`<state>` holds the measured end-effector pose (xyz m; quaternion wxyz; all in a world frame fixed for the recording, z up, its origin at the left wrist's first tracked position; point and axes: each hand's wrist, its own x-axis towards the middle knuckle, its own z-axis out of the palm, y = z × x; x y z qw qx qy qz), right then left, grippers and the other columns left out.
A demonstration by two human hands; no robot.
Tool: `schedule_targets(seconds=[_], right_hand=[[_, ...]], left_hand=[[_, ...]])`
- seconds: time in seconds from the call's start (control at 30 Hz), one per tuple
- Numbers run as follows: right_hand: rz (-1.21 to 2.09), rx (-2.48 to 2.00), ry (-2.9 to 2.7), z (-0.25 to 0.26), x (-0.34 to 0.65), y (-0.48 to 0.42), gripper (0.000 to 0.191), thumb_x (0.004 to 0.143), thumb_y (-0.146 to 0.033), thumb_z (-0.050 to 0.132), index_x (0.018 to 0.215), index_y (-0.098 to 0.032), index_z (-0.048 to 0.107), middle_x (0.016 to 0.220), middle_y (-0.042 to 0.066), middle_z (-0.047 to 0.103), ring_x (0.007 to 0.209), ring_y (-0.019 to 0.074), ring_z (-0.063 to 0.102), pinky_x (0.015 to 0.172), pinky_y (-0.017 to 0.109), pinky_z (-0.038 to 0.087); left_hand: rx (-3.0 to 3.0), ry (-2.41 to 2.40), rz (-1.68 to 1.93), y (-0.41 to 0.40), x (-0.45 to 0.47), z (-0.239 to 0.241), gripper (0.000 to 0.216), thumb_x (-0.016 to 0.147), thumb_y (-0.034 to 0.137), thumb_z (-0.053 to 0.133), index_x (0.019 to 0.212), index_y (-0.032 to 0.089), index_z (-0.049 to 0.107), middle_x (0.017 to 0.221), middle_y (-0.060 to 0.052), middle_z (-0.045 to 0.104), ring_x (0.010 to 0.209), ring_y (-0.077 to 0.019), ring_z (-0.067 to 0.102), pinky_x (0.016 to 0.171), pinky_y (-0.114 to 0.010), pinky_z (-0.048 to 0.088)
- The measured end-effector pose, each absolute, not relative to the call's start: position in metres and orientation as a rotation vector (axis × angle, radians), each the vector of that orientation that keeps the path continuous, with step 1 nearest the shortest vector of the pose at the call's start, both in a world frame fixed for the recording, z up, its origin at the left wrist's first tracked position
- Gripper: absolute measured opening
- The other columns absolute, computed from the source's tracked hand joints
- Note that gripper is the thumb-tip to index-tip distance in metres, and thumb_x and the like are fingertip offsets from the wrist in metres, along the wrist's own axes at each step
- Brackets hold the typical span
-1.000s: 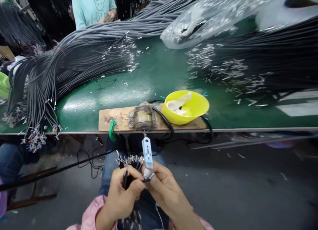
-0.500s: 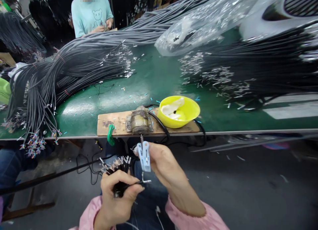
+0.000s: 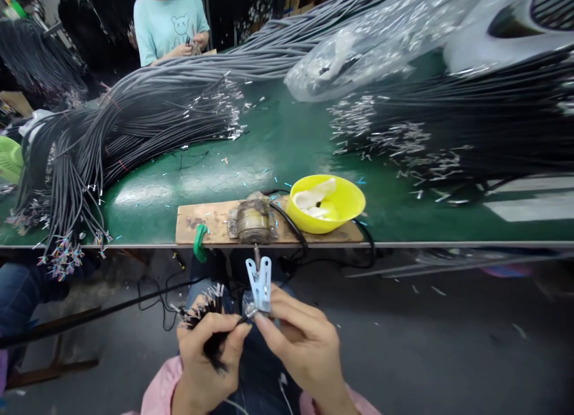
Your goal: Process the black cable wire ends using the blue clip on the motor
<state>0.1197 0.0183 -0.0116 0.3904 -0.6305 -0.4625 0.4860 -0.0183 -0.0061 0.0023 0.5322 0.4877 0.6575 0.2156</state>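
Below the bench edge, over the person's lap, the left hand [image 3: 208, 355] is closed round a bundle of black cables [image 3: 204, 310]. The cables are thin and dark, and their bare metal-tipped ends fan out upward to the left. One end is pinched toward the right hand [image 3: 301, 343], whose fingers are closed on the foot of a pale blue clip [image 3: 259, 281] standing upright with its two prongs apart. Just above, a wooden board [image 3: 210, 216] on the green table [image 3: 269, 140] carries a rusty motor [image 3: 253, 220], a green clamp [image 3: 200, 241] and a yellow bowl [image 3: 329, 204]. Grey cables [image 3: 134, 116] lie heaped beyond.
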Motion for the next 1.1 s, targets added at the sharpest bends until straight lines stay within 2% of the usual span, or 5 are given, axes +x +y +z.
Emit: schedule_targets(seconds=[0.3,0.47,0.8,0.93,1.1], right_hand=[[1.034,-1.612,-1.383,-0.011,0.114,0.01,0.018,0.075,-0.008,0.054,0.057,-0.013,0.053,0.053,0.002,0.056,0.054,0.0082,0.054,0.053,0.019,0.044],[0.903,-1.614,-1.423,-0.017,0.111,0.001,0.013,0.071,-0.004,0.056,0.064,-0.014,0.056,0.054,0.001,0.054,0.054,0.0074,0.05,0.059,0.021,0.046],[1.445,-1.632,-0.805,-0.018,0.111,-0.002,0.025,0.077,-0.027,0.061,0.058,-0.012,0.058,0.058,0.004,0.054,0.058,0.0081,0.052,0.055,0.016,0.044],[1.971,-1.293,-0.211,-0.021,0.112,-0.001,0.042,0.067,-0.052,0.066,0.061,-0.012,0.055,0.052,0.0,0.045,0.048,0.0052,0.04,0.045,0.015,0.037],[2.179,-1.291,-0.053,-0.029,0.124,0.003,0.039,0.059,-0.044,0.073,0.057,-0.01,0.055,0.051,-0.001,0.044,0.048,0.0028,0.037,0.046,0.014,0.034]], left_hand=[[0.907,1.639,0.416,-0.013,-0.012,0.002,0.017,0.079,0.027,0.059,0.066,0.016,0.063,0.062,-0.003,0.064,0.056,-0.0103,0.055,0.06,-0.023,0.042],[0.584,1.519,0.399,-0.014,-0.006,-0.007,0.04,0.084,0.049,0.046,0.061,0.016,0.044,0.046,0.003,0.035,0.039,-0.0042,0.031,0.039,-0.019,0.027],[0.372,1.377,0.405,-0.015,-0.006,-0.011,0.043,0.081,0.057,0.046,0.064,0.017,0.041,0.046,0.007,0.022,0.037,-0.0021,0.02,0.036,-0.017,0.019],[0.481,1.332,0.379,-0.005,-0.012,-0.012,0.043,0.075,0.054,0.057,0.06,0.014,0.051,0.044,0.003,0.038,0.039,-0.0043,0.034,0.039,-0.019,0.028],[0.694,1.411,0.403,0.003,-0.017,-0.008,0.021,0.071,0.031,0.069,0.06,0.013,0.065,0.062,-0.005,0.065,0.06,-0.0122,0.057,0.064,-0.025,0.043]])
